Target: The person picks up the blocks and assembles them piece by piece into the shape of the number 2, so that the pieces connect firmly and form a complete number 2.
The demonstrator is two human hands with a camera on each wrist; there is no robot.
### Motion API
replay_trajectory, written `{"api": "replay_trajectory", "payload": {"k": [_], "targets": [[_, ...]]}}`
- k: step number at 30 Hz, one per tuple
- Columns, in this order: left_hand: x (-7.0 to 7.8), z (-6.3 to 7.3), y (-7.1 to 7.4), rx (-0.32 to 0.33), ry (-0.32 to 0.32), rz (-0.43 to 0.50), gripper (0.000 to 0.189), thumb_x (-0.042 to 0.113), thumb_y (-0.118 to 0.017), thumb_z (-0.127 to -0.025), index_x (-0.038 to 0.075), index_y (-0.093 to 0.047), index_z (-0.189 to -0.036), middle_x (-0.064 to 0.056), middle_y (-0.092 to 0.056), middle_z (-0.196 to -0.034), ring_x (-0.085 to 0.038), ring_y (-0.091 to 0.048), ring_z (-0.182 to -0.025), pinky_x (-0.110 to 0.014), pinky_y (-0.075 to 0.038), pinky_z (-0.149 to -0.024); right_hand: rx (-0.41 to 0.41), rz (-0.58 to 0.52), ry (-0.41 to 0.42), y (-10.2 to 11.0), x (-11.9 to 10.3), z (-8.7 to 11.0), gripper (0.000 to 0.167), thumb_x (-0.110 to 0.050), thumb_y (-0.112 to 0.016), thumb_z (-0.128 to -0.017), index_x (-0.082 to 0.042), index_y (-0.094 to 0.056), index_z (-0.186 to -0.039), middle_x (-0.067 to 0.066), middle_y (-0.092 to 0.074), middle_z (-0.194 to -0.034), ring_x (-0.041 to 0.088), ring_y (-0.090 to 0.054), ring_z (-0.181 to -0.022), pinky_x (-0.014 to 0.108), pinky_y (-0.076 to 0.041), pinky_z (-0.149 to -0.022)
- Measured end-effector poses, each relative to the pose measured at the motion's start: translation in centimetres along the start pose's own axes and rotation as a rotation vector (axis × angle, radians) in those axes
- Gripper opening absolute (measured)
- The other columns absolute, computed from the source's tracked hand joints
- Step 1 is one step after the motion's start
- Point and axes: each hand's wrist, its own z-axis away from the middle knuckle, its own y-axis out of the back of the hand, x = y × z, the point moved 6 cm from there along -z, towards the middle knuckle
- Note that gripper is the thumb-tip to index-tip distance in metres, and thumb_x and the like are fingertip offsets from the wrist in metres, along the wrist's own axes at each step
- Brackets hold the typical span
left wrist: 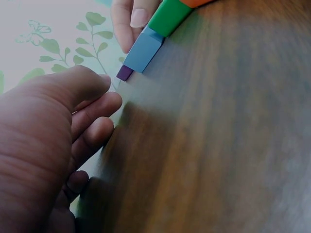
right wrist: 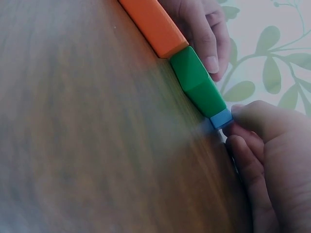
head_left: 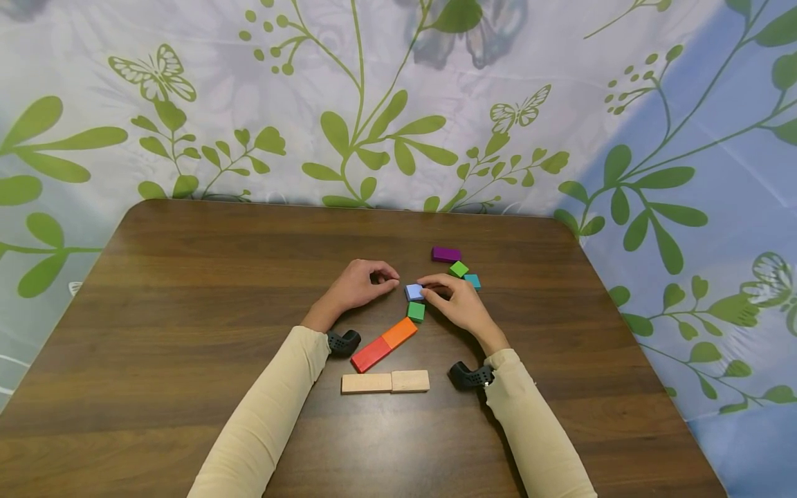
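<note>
My right hand [head_left: 459, 302] pinches the right side of a light blue block [head_left: 414, 292] between thumb and fingers; the right wrist view shows the thumb right at the blue block's end [right wrist: 222, 119]. Just in front of it on the table lies a green block [head_left: 416, 312]. To the left of the light blue block, my left hand [head_left: 362, 282] holds nothing. Its fingers are loosely bent, and the left wrist view shows the thumb [left wrist: 90, 82] beside the fingertips with only air around them.
An orange block [head_left: 399, 333] and a red block [head_left: 371, 354] form a slanted bar. Nearer lie two plain wooden blocks [head_left: 366, 383], end to end. Beyond the right hand sit a purple block [head_left: 446, 254], a bright green block [head_left: 459, 269] and a teal block [head_left: 472, 281]. A patterned cloth [head_left: 249, 104] hangs behind the table.
</note>
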Motion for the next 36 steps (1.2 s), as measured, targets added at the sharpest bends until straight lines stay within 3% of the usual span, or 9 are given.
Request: {"api": "replay_trajectory", "payload": {"k": [36], "targets": [[-0.26, -0.2, -0.06, -0.001, 0.02, -0.001, 0.013, 0.019, -0.069, -0.1, 0.013, -0.078, -0.106, 0.0, -0.074, -0.096, -0.013, -0.062, -0.085, -0.029, -0.051, -0.08, -0.007, -0.012, 0.019, 0.05, -0.04, 0.08, 0.021, -0.02, -0.07, -0.1, -0.016, -0.075, -0.12, 0.002, -0.074, -0.116, 0.018, -0.072, -0.103, 0.038, -0.058, -0.092]]}}
